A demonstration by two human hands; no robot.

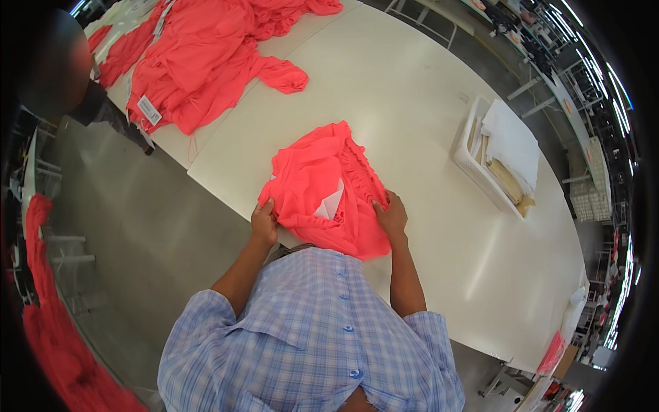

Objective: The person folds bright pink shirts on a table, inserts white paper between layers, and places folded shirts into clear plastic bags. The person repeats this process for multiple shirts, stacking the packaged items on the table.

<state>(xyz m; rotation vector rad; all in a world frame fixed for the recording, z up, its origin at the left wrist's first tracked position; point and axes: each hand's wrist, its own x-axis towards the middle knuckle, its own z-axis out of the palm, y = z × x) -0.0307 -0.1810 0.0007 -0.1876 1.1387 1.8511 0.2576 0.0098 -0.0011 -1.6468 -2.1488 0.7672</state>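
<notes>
A coral-pink garment with a gathered, ruffled edge lies bunched on the white table right in front of me. My left hand pinches its left edge between thumb and fingers. On the opposite side, my right hand grips the cloth beside the gathered edge. A white paper or fabric piece shows among the folds at the middle. The lower part of the garment hangs close to my shirt front.
More coral-pink garments are heaped at the upper left, one with a printed tag. To the right stands a white plastic basket holding white and tan sheets. Another person is beside the heap. Pink fabric lies at the far left.
</notes>
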